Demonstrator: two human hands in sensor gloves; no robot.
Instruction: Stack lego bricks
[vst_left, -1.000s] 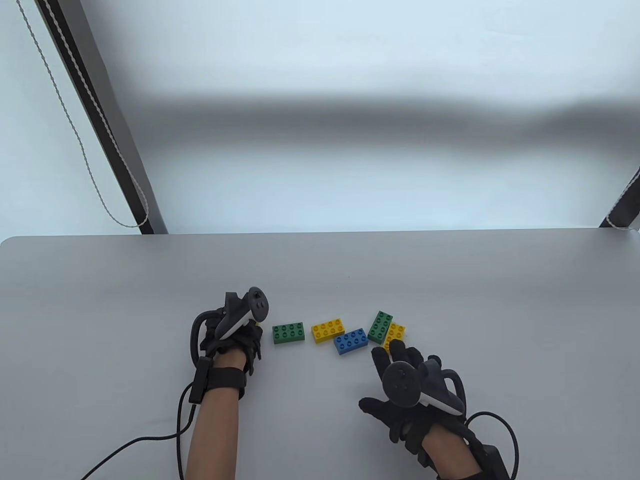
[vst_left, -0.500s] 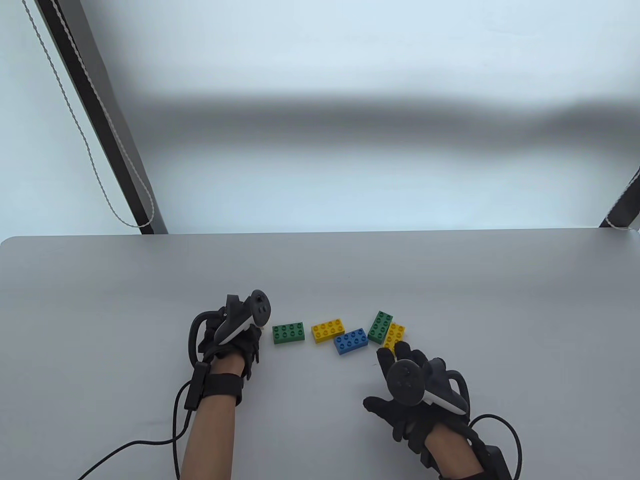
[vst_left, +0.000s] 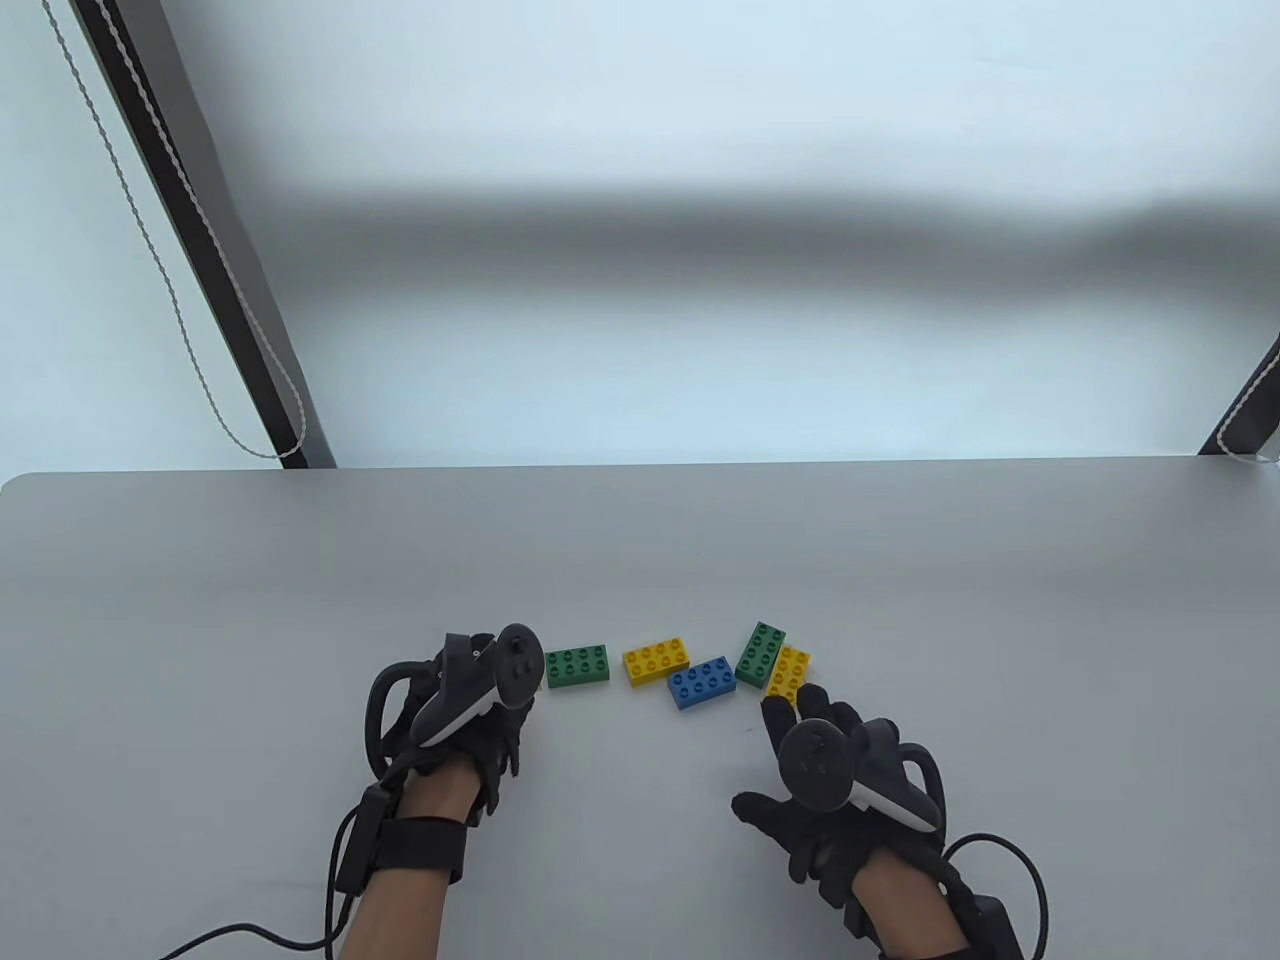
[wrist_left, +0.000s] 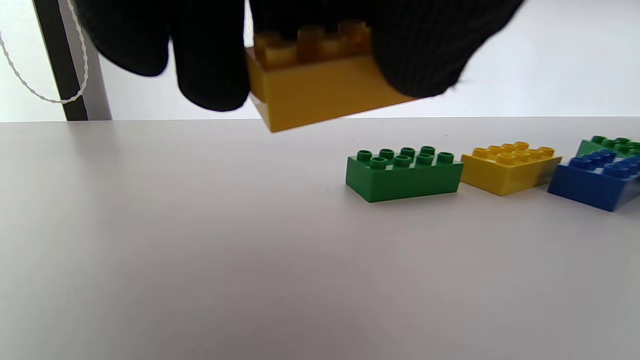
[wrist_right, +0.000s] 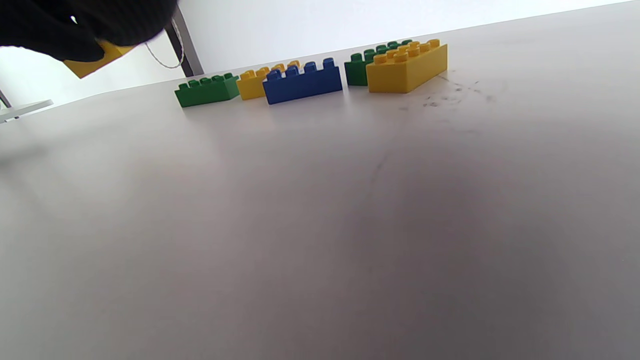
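My left hand (vst_left: 505, 715) pinches a yellow brick (wrist_left: 320, 92) by its ends and holds it above the table, left of a green brick (vst_left: 577, 665). In the table view the hand and tracker hide the held brick. A yellow brick (vst_left: 656, 661), a blue brick (vst_left: 702, 682), a second green brick (vst_left: 761, 654) and another yellow brick (vst_left: 789, 671) lie in a row to the right. My right hand (vst_left: 800, 720) is open and empty, its fingertips just short of that last yellow brick (wrist_right: 407, 67).
The grey table (vst_left: 640, 540) stretches far back and to both sides. A black post with a white cord (vst_left: 200, 250) stands beyond the back left edge. Cables trail from both wrists at the near edge.
My left hand has drawn back a little toward the near edge and its tracker has turned. My right hand has shifted slightly back and right. The bricks on the table have not moved.
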